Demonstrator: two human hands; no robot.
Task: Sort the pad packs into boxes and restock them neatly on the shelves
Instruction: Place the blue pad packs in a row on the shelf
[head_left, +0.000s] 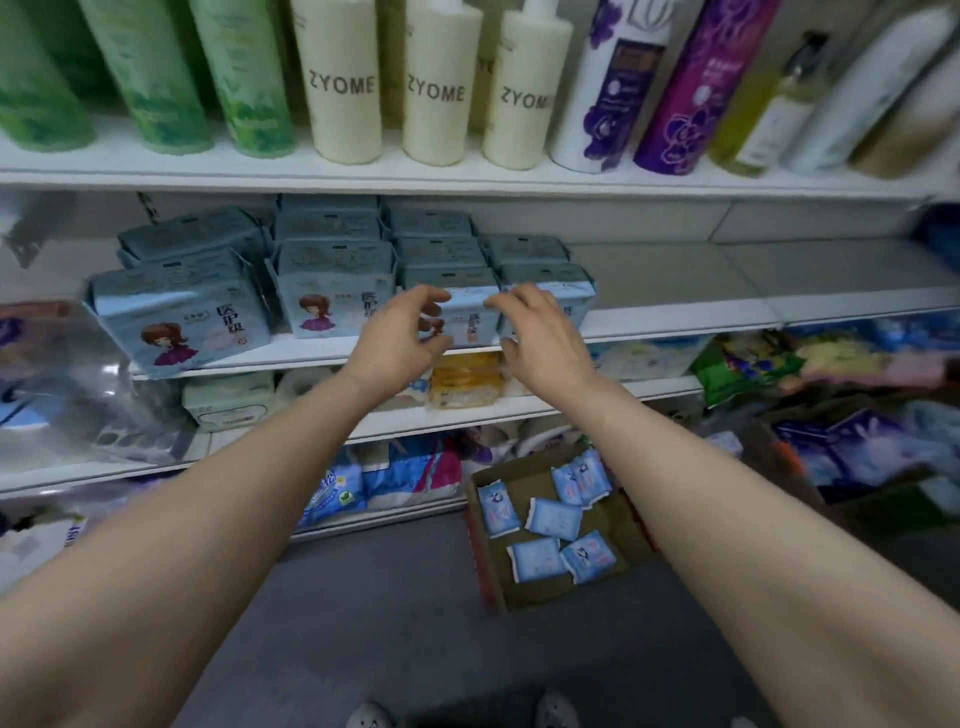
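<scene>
While your left hand (400, 338) curls loosely at a shelved pad pack (462, 312), its grip is unclear. Your right hand (540, 338) hovers beside it, fingers relaxed, holding nothing.

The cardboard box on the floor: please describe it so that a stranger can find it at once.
Below the shelf of blue pad packs, look down to the grey floor. The cardboard box lies there, open on top. Unlike the shelves, it holds small loose blue packets.

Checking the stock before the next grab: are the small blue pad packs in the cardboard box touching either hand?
Apart. The head view shows both hands, left and right, raised at the shelf, packs lying far below.
</scene>
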